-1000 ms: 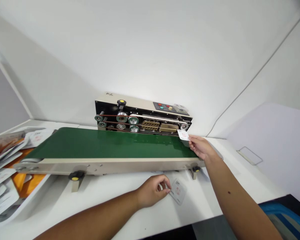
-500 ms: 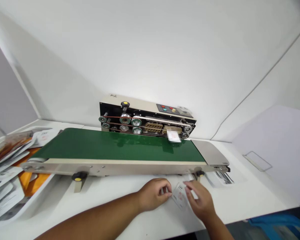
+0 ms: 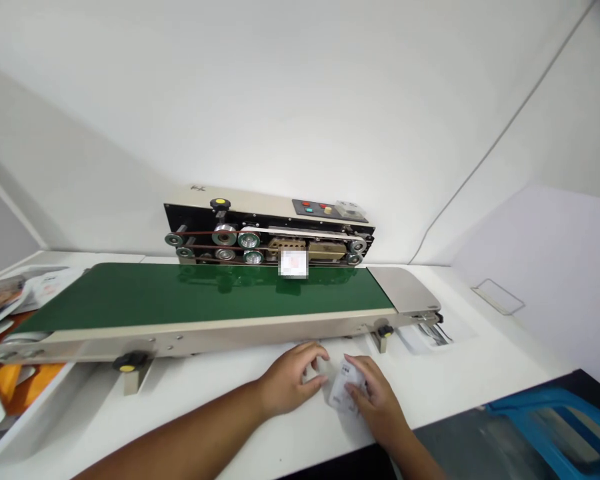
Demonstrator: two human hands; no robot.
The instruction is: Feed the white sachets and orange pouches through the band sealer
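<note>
My right hand (image 3: 373,397) grips a small white printed packet (image 3: 339,395) above the white table, thumb across its face. The packet leans at a slant. Just to the left, my left hand (image 3: 295,378) is open, its thumb and fingers curved apart with nothing visible between them. Beyond both hands stands a band sealer (image 3: 270,213) with wheels, belts and a row of buttons. Another small white packet (image 3: 293,264), its print blurred, hangs from the sealing band over the green conveyor belt (image 3: 145,293).
At the left, a white bin (image 3: 55,413) holds orange and white packets in a heap. Under the conveyor's right end, a clear container (image 3: 433,335) holds some flat pieces. A blue stool (image 3: 545,417) stands below the table's right edge. Black knobs (image 3: 133,361) stick out along the conveyor's front.
The packet in the sealer has moved left along the band. My right hand now has a fuller grip on its packet, and my left hand's fingers have spread away from it. The view has shifted.
</note>
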